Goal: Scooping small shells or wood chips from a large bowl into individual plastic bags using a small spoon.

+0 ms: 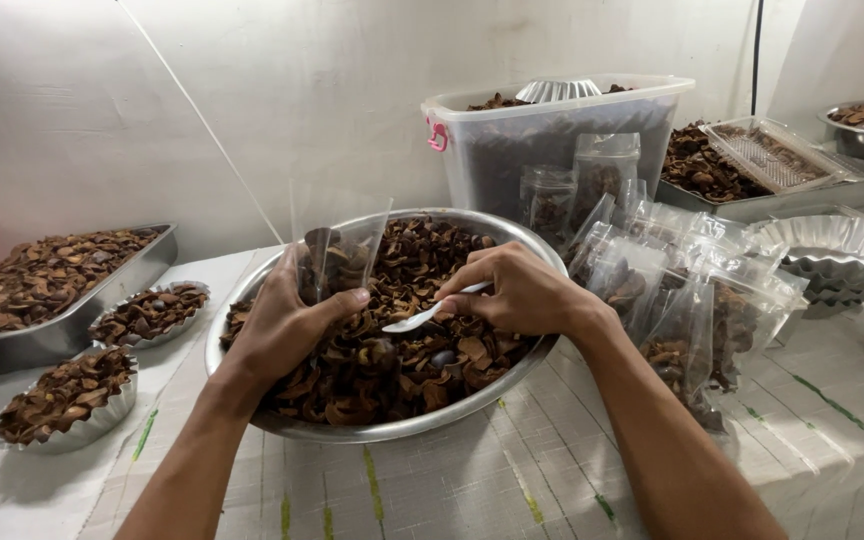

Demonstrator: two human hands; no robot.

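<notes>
A large steel bowl (252, 290) in front of me is heaped with brown dried pieces (392, 355). My left hand (287, 325) holds a clear plastic bag (337, 250) upright over the bowl's left side; some brown pieces lie in the bag's bottom. My right hand (517, 290) grips a white plastic spoon (417, 318), its scoop pointing left and resting on the pieces in the bowl, just right of the bag.
Filled clear bags (692, 300) pile up right of the bowl. Behind stands a clear plastic tub (552, 135). At left are a steel tray (62, 275) and two fluted foil cups (67, 395) of brown pieces. Stacked empty fluted moulds (837, 250) sit at right.
</notes>
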